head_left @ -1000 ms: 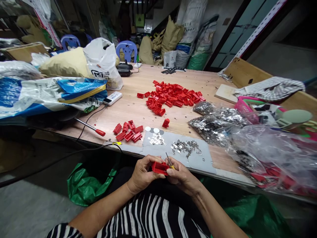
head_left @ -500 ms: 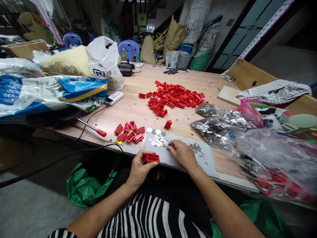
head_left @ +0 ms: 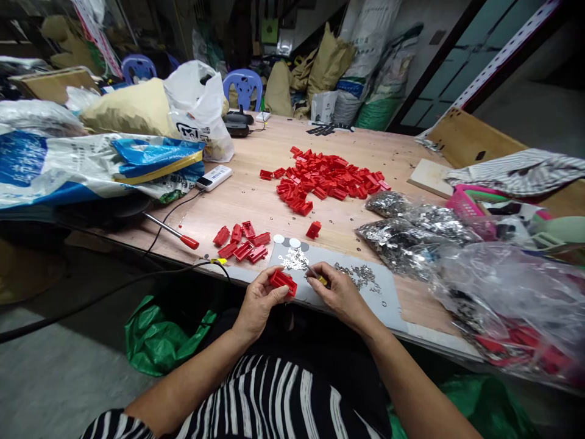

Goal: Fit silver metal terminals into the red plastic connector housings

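Between the fingers and thumb of my left hand [head_left: 260, 302] is a small red plastic case [head_left: 284, 282], its open side turned up and tilted. My right hand [head_left: 338, 291] is closed around a slim tweezers-like tool [head_left: 322, 280] with a yellow part; its metal tip points toward a heap of small shiny metal pieces [head_left: 295, 259]. These lie on a grey mat [head_left: 377, 305] at the table's front edge. Duller metal pieces [head_left: 363, 277] are scattered behind my right hand. One lone red case [head_left: 313, 230] stands beyond the mat, and several more [head_left: 244, 244] lie to the left.
A large pile of red cases [head_left: 329, 174] covers the table's middle. Clear bags of metal parts [head_left: 402, 235] and a pink basket [head_left: 466, 204] stand right. At left are a red-tipped metal rod [head_left: 178, 235], a black cable [head_left: 114, 280], a white device [head_left: 214, 178] and sacks [head_left: 128, 152].
My right hand has drawn back closer to the left, uncovering more of the scattered metal pieces. The red case has turned and tilted in my left hand. The whole view has shifted slightly.
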Motion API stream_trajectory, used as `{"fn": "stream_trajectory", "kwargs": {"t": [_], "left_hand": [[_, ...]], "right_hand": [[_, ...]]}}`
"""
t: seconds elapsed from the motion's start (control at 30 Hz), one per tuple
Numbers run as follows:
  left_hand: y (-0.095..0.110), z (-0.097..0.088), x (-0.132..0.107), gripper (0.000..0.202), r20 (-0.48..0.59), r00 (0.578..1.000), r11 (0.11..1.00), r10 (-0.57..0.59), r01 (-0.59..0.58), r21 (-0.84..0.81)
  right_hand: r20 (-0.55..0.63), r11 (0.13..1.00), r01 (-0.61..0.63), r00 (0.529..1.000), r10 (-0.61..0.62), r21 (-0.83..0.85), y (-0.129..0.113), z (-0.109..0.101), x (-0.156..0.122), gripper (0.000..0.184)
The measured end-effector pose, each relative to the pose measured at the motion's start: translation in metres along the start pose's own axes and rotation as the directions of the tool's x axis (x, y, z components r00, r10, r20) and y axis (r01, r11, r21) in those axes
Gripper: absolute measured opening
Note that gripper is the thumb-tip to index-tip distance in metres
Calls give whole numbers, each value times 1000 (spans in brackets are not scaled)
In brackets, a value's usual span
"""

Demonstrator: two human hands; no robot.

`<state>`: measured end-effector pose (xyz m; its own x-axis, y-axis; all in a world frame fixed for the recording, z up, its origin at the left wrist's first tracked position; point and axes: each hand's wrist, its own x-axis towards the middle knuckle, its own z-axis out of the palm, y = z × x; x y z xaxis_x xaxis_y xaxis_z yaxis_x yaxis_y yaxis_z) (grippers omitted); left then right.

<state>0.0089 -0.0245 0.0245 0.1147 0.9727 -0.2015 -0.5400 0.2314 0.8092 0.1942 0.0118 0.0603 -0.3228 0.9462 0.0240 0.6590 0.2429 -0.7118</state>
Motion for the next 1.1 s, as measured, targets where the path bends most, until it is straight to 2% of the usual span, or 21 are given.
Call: {"fn": "stream_trajectory", "kwargs": {"t": [0.1, 0.27, 0.47, 0.7, 0.8, 0.93, 1.1], "left_hand": [[1, 3, -2, 47, 24, 999, 998, -42, 43, -49], [3, 6, -3, 49, 57, 995, 992, -83, 88, -89], [5, 9, -2, 52, 65, 993, 990, -100, 106, -88], [6, 11, -1, 50, 112, 984, 984, -142, 153, -95], [7, 12, -2, 50, 127, 980, 983, -151, 162, -85], [8, 13, -2, 49, 147, 978, 984, -149, 161, -73], [7, 12, -2, 50, 146, 977, 983, -157, 169, -71]], "right_hand": [[17, 995, 77, 997, -78, 67, -11, 2, -8, 10], [3, 976, 214, 977, -214, -40, -16, 6, -17, 15], [19, 972, 220, 975, -220, -86, -14, 5, -23, 16], [77, 951, 310, 947, -311, 24, -15, -3, -28, 22], [96, 953, 293, 949, -299, 79, -16, -5, -29, 20], [77, 965, 210, 972, -224, 154, -14, -3, -30, 14], [30, 981, 126, 991, -132, 149, -7, 0, -33, 11]]}}
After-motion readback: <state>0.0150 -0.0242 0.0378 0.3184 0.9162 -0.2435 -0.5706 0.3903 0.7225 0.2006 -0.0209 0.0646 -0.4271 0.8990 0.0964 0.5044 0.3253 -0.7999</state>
